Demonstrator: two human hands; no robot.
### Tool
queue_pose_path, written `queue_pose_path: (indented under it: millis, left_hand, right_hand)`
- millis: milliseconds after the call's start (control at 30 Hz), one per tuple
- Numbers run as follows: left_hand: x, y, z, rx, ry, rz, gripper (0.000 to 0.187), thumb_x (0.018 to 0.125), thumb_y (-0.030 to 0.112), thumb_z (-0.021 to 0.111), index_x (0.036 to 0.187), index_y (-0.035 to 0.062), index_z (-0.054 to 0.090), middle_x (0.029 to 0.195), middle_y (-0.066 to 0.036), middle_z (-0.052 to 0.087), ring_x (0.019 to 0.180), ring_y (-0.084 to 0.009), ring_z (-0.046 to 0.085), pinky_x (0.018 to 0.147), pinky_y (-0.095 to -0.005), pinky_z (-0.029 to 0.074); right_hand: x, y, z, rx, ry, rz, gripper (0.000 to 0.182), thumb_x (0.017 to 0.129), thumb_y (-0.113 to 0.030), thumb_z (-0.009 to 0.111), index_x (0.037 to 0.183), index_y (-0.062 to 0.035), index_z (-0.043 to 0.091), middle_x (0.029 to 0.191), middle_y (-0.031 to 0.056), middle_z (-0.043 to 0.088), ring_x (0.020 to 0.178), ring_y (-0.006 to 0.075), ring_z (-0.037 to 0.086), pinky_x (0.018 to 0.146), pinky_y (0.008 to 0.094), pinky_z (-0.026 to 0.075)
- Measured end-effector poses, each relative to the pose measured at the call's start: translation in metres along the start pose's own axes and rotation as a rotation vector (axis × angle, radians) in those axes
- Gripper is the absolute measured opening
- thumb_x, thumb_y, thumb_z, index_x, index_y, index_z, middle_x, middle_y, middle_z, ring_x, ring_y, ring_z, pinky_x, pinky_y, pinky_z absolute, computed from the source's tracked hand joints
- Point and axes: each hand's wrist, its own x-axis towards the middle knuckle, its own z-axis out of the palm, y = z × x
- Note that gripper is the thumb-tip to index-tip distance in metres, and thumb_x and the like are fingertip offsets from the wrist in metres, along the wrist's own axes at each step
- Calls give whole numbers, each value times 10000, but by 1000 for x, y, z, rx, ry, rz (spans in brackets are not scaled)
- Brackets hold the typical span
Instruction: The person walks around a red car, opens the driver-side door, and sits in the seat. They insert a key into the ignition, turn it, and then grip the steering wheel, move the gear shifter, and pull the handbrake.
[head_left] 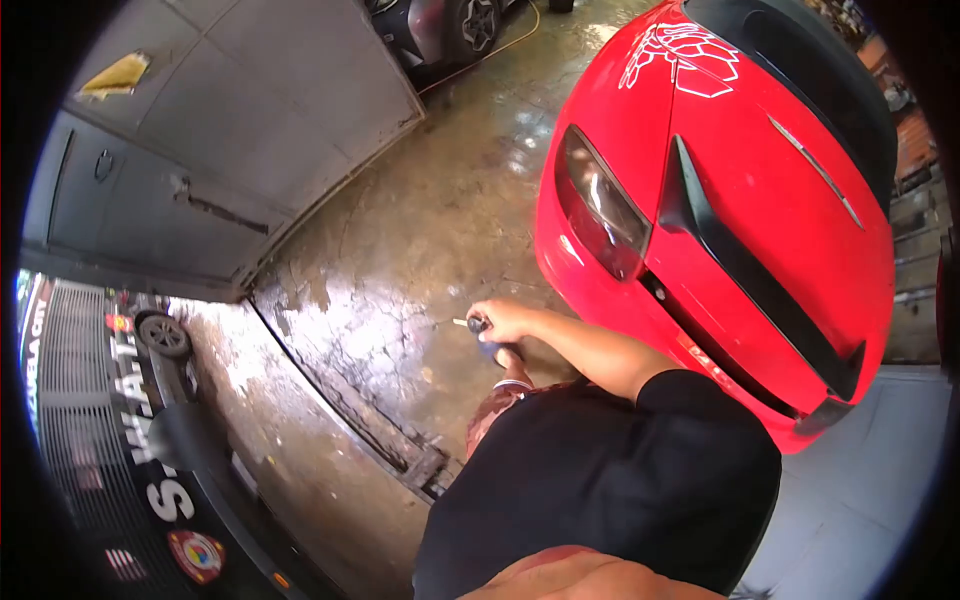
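A small, dark, rounded object (pixel 477 325) with a short, thin, pale tip is held in the fingers of the right hand (pixel 505 321). Its dark part looks black or nearly so, and sits right against the fingers, which partly cover it. The pale tip sticks out on the side away from the palm, toward the left of the view, and lies roughly level in it. The object is held up above the wet, cracked, grey-brown floor (pixel 400 225). It is too small to make out its material or any markings.
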Motion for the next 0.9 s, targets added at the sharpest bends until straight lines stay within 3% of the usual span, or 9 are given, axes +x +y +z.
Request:
queue_pose_path:
  millis: [200, 267, 300, 367, 433, 533, 667, 767, 900]
  left_hand:
    - [205, 125, -135, 47, 22, 204, 304, 970, 353, 636, 768, 138, 560, 605, 31, 496, 502, -155, 492, 432, -321, 382]
    - [289, 179, -203, -242, 108, -29, 316, 969, 353, 638, 744, 149, 552, 594, 39, 484, 490, -153, 485, 421, -322, 375]
    - [329, 221, -236, -411, 208, -313, 272, 963, 403, 636, 927, 134, 615, 706, 14, 562, 557, -162, 532, 485, -325, 408]
    - [400, 313, -287, -389, 270, -255, 408, 958, 498, 609, 1227, 194, 572, 987, -47, 650, 739, -196, 613, 578, -421, 453]
    - [482, 385, -318, -287, 197, -139, 530, 946, 569, 592, 1276, 156, 572, 1065, -48, 650, 810, -201, 605, 616, -399, 468]
    - [544, 497, -301, -214, 263, 59, 393, 997, 453, 565, 1225, 134, 579, 1013, -36, 634, 718, -127, 569, 449, -266, 359]
    - [646, 527, -206, -213, -85, 119, 444, 979, 421, 561, 1368, 206, 563, 1118, 6, 649, 859, -189, 639, 569, -374, 487]
    - [641, 570, -120, 161, -355, 255, 419, 975, 456, 559, 1301, 193, 580, 1051, 4, 649, 811, -185, 635, 564, -369, 494]
    - [687, 669, -91, 362, -572, 287, 410, 971, 503, 557, 1212, 175, 603, 962, 1, 649, 747, -178, 630, 557, -361, 503]
  right_hand:
    - [68, 28, -49, -126, -10, 95, 514, 909, -451, 700, 1263, -84, 640, 1164, 198, 697, 1082, 361, 668, 932, 447, 519]
    - [72, 21, -87, -95, 108, 270, 479, 938, -476, 649, 1208, -79, 655, 1088, 204, 707, 1027, 395, 668, 865, 463, 520]
    - [80, 35, -98, -81, 195, 300, 493, 930, -480, 655, 1196, -64, 651, 1067, 220, 704, 1005, 411, 669, 838, 470, 523]
    - [99, 66, -125, -83, 333, 346, 531, 926, -472, 661, 1182, -7, 640, 1050, 266, 691, 988, 428, 673, 827, 471, 528]
    - [119, 75, -157, -63, 509, 394, 540, 925, -463, 664, 1159, 23, 638, 1036, 288, 685, 990, 431, 675, 829, 472, 529]
    - [149, 82, -207, 24, 475, 454, 547, 920, -478, 662, 1134, 25, 643, 1019, 286, 689, 981, 431, 678, 839, 480, 526]
    - [227, 94, -300, -81, 352, 400, 541, 915, -492, 659, 1107, 13, 639, 995, 272, 691, 952, 433, 673, 813, 490, 517]
    - [292, 93, -377, -39, 344, 374, 514, 927, -483, 636, 1114, -4, 630, 1031, 257, 688, 979, 434, 663, 821, 499, 507]
    - [370, 87, -469, -140, 437, 398, 512, 910, -480, 652, 1108, -7, 634, 1045, 257, 684, 984, 432, 659, 828, 492, 513]
